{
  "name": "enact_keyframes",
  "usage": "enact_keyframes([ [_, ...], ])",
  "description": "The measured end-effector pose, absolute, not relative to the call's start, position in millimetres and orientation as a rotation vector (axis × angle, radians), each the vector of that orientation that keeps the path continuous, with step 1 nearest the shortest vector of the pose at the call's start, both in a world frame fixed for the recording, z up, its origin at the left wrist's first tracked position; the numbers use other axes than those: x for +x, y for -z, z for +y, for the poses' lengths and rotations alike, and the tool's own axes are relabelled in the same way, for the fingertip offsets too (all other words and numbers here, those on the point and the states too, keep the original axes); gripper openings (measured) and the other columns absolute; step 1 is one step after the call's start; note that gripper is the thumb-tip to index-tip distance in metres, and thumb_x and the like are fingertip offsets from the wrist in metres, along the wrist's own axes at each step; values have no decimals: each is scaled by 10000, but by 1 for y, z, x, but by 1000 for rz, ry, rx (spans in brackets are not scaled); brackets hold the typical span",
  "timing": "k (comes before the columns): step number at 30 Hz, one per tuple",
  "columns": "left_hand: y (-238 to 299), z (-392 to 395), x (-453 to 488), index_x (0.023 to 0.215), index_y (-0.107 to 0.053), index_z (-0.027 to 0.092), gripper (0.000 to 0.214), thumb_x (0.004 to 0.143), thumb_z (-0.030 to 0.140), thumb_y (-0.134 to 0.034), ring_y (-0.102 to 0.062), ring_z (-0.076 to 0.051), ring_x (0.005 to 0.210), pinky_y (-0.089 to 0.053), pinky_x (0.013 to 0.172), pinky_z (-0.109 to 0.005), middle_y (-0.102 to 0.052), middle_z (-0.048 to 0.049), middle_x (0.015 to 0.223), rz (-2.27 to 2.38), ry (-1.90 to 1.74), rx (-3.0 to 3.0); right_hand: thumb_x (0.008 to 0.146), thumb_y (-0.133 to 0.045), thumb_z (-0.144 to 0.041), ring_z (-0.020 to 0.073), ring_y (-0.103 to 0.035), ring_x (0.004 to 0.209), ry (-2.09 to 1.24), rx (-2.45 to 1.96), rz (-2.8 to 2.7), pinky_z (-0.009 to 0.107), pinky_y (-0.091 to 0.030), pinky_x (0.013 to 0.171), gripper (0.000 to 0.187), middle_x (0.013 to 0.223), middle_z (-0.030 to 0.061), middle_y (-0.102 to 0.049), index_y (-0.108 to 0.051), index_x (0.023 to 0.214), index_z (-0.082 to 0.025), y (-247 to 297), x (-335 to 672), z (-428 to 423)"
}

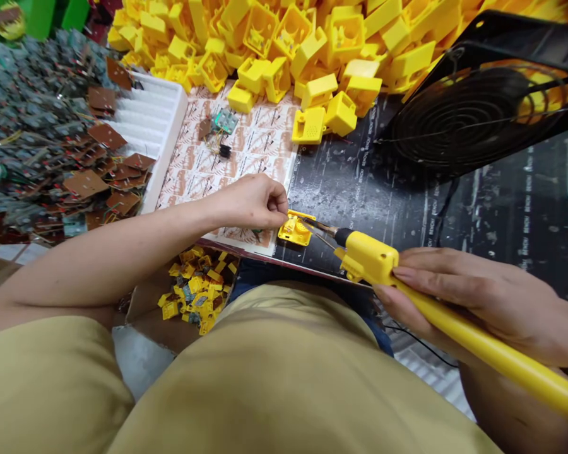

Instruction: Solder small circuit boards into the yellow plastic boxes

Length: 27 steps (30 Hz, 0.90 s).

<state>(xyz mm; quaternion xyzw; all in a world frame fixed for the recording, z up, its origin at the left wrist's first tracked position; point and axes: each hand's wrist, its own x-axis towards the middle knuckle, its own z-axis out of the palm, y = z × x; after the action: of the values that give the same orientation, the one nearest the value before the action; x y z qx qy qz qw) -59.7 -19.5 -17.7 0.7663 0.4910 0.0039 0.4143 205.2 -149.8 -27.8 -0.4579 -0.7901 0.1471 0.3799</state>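
My right hand point(473, 296) is wrapped round a yellow soldering iron point(372, 255) with a thin metal tube beside its tip. The iron points left, its tip over a small yellow plastic housing point(296, 230) lying open side up near the table's front edge. At that housing's upper left, my left hand point(258, 202) is closed in a pinch; whatever sits between its fingertips is too small or hidden to make out. Farther back on the patterned paper point(260, 145) lies a green circuit board point(226, 121) with wires and a small black part.
Yellow housings point(317, 50) are heaped along the back. A black fan point(468, 120) stands at the right. Many wired boards point(52, 126) are piled on the left by a white ribbed tray point(163, 104). Below the edge, a carton point(144, 309) holds yellow pieces.
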Motion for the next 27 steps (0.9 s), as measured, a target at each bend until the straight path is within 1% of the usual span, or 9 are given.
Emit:
enact_keyframes([
  [2, 18, -20, -60, 702, -694, 151, 56, 663, 173, -661, -592, -94, 587, -434, 604, -221, -681, 15, 633, 1242, -23, 1909, 980, -616, -410, 118, -703, 671, -346, -1072, -2115, 222, -618, 695, 216, 744, -17, -705, -638, 823, -263, 30, 206, -144],
  [4, 19, -20, -60, 690, -689, 149, 44, 661, 165, -660, -586, -93, 579, -428, 594, -220, -673, 16, 621, 1241, -34, 1897, 997, -590, -390, 114, -706, 699, -306, -1049, -2179, 224, -621, 719, 232, 758, -2, -707, -632, 815, -252, 30, 206, -139],
  [8, 19, -20, -59, 682, -689, 146, 43, 659, 156, -654, -588, -98, 579, -422, 587, -223, -669, 14, 613, 1236, -50, 1895, 934, -687, -267, 107, -701, 684, -231, -913, -2214, 225, -623, 681, 91, 763, -18, -711, -618, 877, -250, 23, 204, -133],
  [10, 18, -20, -58, 676, -688, 145, 44, 656, 149, -648, -583, -95, 573, -417, 583, -219, -664, 17, 603, 1247, -51, 1903, 914, -716, -247, 106, -697, 681, -191, -848, -2222, 225, -618, 677, 101, 771, -9, -714, -615, 905, -239, 18, 205, -132],
  [14, 15, -20, -56, 658, -684, 143, 36, 653, 142, -648, -567, -85, 558, -406, 581, -215, -652, 26, 589, 1261, -14, 1929, 962, -658, -298, 111, -696, 710, -236, -963, -2190, 250, -610, 705, 98, 760, 7, -702, -626, 888, -241, 17, 212, -136],
  [20, 10, -19, -52, 678, -694, 138, 47, 673, 166, -657, -598, -106, 610, -424, 635, -231, -659, 22, 630, 1289, 92, 1986, 1012, -568, -387, 106, -685, 712, -308, -1074, -2135, 251, -595, 676, 238, 740, 16, -683, -632, 827, -253, 24, 216, -143],
  [23, 7, -21, -51, 702, -690, 141, 47, 683, 161, -651, -608, -102, 631, -420, 650, -221, -672, 25, 661, 1294, 120, 2051, 1009, -572, -388, 104, -686, 711, -312, -1071, -2122, 240, -597, 667, 220, 750, 16, -688, -631, 847, -252, 25, 217, -141],
  [25, 4, -22, -54, 755, -685, 146, 68, 709, 165, -638, -618, -100, 638, -416, 643, -211, -689, 23, 689, 1269, 138, 2080, 1008, -571, -384, 110, -698, 716, -309, -1065, -2135, 234, -605, 659, 190, 774, 23, -703, -630, 884, -252, 26, 221, -139],
  [27, 2, -22, -59, 855, -683, 150, 122, 763, 213, -633, -650, -111, 677, -434, 652, -207, -723, 9, 750, 1176, 134, 2059, 987, -604, -363, 130, -722, 729, -313, -1021, -2176, 228, -612, 617, 100, 825, 26, -733, -634, 1002, -269, 29, 226, -137],
])
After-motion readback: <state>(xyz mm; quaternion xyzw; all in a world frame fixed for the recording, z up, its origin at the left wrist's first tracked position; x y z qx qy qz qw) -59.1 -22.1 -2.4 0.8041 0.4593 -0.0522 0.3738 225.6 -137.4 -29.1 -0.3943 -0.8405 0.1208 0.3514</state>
